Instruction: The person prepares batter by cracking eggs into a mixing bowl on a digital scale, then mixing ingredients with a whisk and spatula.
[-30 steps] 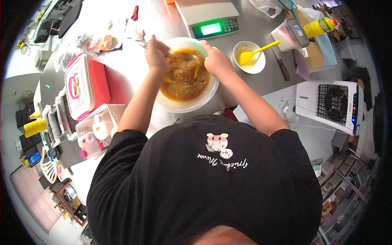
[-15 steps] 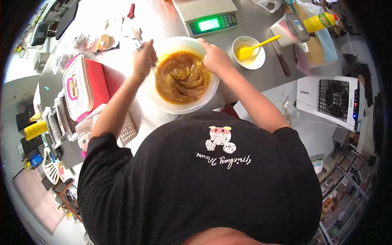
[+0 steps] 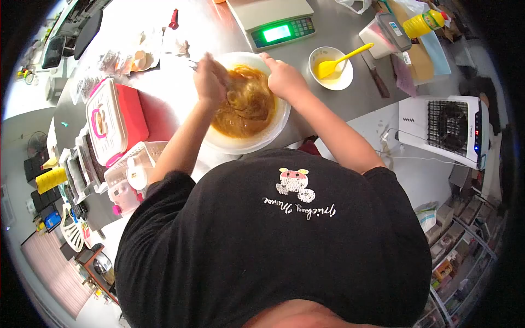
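A large whitish bowl [image 3: 282, 124] holds a glossy brown, swirling batter [image 3: 243, 117]. My left hand [image 3: 210, 81] is closed around a metal whisk [image 3: 192, 64] over the bowl's left side. The handle end pokes out past my fist, while the wires are blurred or hidden in the batter. On the far right rim, my right hand [image 3: 283, 78] grips the bowl, with a finger stretched along its edge. To the right of that hand stands a small white bowl [image 3: 345, 82] with some yellow liquid and a yellow spatula [image 3: 353, 53] resting in it.
A lit digital scale [image 3: 281, 34] stands behind the bowl. To the right lie a knife [image 3: 378, 79], a lidded tub [image 3: 377, 41] and a yellow oil bottle [image 3: 422, 24]. At left are a red-and-white box [image 3: 131, 112], eggshells [image 3: 141, 61] and a red-handled tool [image 3: 174, 19].
My left hand has moved right, further over the bowl, with the whisk. The batter's swirl has changed shape. My right hand stays on the rim.
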The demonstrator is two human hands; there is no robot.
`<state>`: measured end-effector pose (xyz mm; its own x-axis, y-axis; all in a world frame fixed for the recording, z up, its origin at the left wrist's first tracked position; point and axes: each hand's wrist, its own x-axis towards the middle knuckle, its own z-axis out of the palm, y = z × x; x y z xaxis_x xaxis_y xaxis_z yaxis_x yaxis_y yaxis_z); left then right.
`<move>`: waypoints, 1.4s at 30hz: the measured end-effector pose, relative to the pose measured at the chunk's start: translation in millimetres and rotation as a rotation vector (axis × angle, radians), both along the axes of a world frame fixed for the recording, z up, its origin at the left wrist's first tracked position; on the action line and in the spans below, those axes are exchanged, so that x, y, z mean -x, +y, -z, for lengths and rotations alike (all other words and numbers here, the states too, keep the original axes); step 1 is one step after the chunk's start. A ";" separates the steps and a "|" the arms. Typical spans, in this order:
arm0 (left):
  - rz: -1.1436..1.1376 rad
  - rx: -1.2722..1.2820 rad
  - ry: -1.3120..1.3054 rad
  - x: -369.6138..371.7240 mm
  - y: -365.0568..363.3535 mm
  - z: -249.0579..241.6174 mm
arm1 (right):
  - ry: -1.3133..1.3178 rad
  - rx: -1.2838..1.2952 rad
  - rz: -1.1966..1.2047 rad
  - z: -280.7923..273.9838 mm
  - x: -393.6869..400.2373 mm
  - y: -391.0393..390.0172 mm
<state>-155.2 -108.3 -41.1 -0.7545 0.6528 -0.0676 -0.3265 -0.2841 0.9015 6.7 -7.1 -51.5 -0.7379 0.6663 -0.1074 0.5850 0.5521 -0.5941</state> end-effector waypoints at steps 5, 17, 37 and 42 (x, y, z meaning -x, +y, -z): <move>0.177 0.304 0.301 29.4 -16.2 -25.1 | -0.019 0.028 -0.052 1.7 -5.4 0.4; -0.135 -0.025 0.147 19.1 5.3 -26.6 | -0.018 0.024 -0.084 -11.1 -3.6 3.4; -0.131 0.033 0.110 -20.2 13.8 -8.0 | -0.060 0.064 -0.171 -13.0 -3.3 9.9; 0.247 0.405 0.072 -10.2 -22.8 -26.4 | -0.036 0.093 -0.185 -5.9 -4.5 14.7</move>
<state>-145.0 -131.0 -14.7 -0.5920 0.7453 -0.3067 -0.2722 0.1732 0.9465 11.2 7.6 -45.6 -0.8413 0.5059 -0.1905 0.5005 0.5956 -0.6283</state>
